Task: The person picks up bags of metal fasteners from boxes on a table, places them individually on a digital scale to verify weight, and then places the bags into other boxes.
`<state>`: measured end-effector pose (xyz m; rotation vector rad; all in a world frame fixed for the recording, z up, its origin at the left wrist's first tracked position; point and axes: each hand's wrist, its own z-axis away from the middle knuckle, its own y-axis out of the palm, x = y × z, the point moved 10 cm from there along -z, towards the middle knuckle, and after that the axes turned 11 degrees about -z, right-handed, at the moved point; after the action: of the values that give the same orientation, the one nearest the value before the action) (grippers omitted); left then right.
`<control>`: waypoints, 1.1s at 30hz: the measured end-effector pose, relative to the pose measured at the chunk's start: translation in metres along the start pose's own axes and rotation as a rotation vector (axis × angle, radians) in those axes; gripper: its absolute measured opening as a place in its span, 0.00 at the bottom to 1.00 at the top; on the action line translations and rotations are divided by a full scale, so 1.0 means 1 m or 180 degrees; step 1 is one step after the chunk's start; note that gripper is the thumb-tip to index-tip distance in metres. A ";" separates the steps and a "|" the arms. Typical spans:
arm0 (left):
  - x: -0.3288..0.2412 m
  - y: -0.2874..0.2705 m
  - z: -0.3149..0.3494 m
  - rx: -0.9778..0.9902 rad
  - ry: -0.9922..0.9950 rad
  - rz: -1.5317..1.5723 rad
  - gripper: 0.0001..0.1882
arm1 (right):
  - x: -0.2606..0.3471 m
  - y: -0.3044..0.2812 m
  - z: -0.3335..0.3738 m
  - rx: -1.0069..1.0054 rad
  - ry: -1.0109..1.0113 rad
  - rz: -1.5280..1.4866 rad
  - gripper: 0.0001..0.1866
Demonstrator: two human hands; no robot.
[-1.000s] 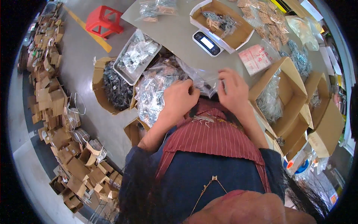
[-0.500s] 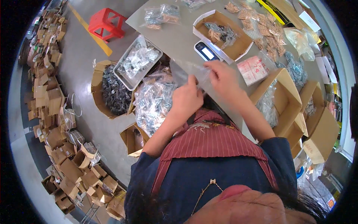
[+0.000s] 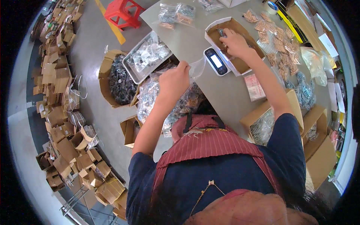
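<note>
My left hand (image 3: 175,79) is closed in a pinch on a clear plastic bag (image 3: 197,69), which hangs beside the table's edge. My right hand (image 3: 236,43) reaches into an open cardboard tray (image 3: 252,37), fingers curled down among small grey metal pieces (image 3: 222,33). What its fingertips grip is hidden under the hand. Against the tray's near left side sits a digital scale (image 3: 216,62) with a lit display. Below my left hand lies a heap of filled clear bags (image 3: 148,99) with metal and tan parts.
A metal tray of clear packets (image 3: 147,56) and a carton of black parts (image 3: 122,80) stand left. On the table are tan plugs (image 3: 285,47), a pink-and-white packet (image 3: 255,88) and bundled screws (image 3: 305,90). Cartons (image 3: 315,138) stand right; a red stool (image 3: 123,14) stands far left.
My right hand has left the clear bag and moved away and right, into the cardboard tray. My left hand keeps the bag, slightly farther off. The whole view has shifted a little.
</note>
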<state>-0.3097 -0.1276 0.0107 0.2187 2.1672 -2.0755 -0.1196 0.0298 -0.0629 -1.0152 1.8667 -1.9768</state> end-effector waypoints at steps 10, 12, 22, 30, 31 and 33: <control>-0.046 0.024 -0.016 0.0324 0.0113 0.0250 0.14 | 0.033 -0.074 0.086 -0.0603 0.1215 -0.4113 0.16; -0.061 0.034 -0.019 0.0390 0.0263 0.0301 0.14 | 0.063 -0.065 0.104 -0.0246 0.1083 -0.4276 0.14; -0.085 0.039 -0.005 0.0037 0.0205 0.0601 0.12 | 0.068 -0.077 0.144 -0.0723 0.0651 -0.2410 0.12; -0.103 0.033 0.014 -0.0206 0.0268 0.0080 0.10 | 0.085 -0.069 0.143 -0.0990 0.0279 -0.2174 0.11; -0.106 0.030 0.016 -0.0300 0.0325 0.0236 0.10 | 0.078 -0.060 0.141 -0.0921 0.0454 -0.2686 0.11; -0.105 0.027 0.020 -0.0410 0.0365 0.0405 0.11 | 0.065 -0.037 0.141 -0.0199 0.1109 -0.3507 0.15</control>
<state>-0.2015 -0.1477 0.0043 0.4591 2.2763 -1.8915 -0.0692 -0.1140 -0.0151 -2.1582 1.6474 -2.7917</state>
